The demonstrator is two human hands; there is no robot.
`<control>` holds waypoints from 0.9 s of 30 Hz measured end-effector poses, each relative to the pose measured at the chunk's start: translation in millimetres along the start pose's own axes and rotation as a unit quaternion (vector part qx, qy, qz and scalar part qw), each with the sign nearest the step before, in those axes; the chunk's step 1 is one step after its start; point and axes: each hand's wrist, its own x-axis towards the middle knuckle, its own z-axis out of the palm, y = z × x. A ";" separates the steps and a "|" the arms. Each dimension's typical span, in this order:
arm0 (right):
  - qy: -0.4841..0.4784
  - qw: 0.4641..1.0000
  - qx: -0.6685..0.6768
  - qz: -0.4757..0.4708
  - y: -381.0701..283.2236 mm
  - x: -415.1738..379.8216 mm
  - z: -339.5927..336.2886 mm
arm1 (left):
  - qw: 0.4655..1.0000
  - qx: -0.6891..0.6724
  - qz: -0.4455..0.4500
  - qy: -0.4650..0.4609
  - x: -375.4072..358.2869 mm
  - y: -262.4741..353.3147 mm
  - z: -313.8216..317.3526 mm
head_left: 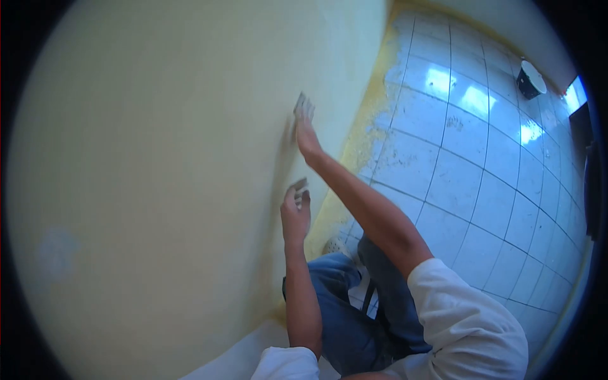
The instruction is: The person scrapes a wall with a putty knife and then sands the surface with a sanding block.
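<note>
My right hand reaches up with its fingers extended over a thin grey piece, like a bit of sandpaper, against the yellow wall. Lower down, my left hand is curled with its fingers around another small flat grey piece, close to the same wall. A shadow of both hands falls on the wall beside them. What the left piece is made of, I cannot tell.
White floor tiles lie to the right, with pale dust and smears along the wall's foot. A dark bucket with a white rim stands at the far right. A whitish patch marks the wall at left. My jeans-covered legs are bent below.
</note>
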 end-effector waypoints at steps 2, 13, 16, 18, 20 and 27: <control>0.039 0.999 -0.003 -0.007 17.6 -0.5 11.2 | 1.000 -0.020 0.000 0.009 8.7 -9.7 -3.6; -0.017 0.998 0.016 0.057 -30.8 -46.0 0.9 | 0.995 0.077 -0.043 -0.040 24.5 -12.1 9.4; 0.005 0.999 -0.007 0.043 -35.5 -33.9 -5.4 | 0.994 0.102 -0.014 -0.046 27.6 -27.6 21.9; 0.008 0.999 0.028 0.039 -28.5 -15.1 -19.4 | 0.996 0.069 -0.016 -0.056 19.3 -13.0 16.7; -0.012 0.999 0.002 0.039 -32.1 -30.3 -9.5 | 0.996 0.063 -0.031 -0.047 23.7 -3.9 19.3; -0.014 0.999 -0.018 0.022 -1.6 7.0 -18.4 | 0.997 0.012 -0.011 -0.075 20.7 -14.3 7.6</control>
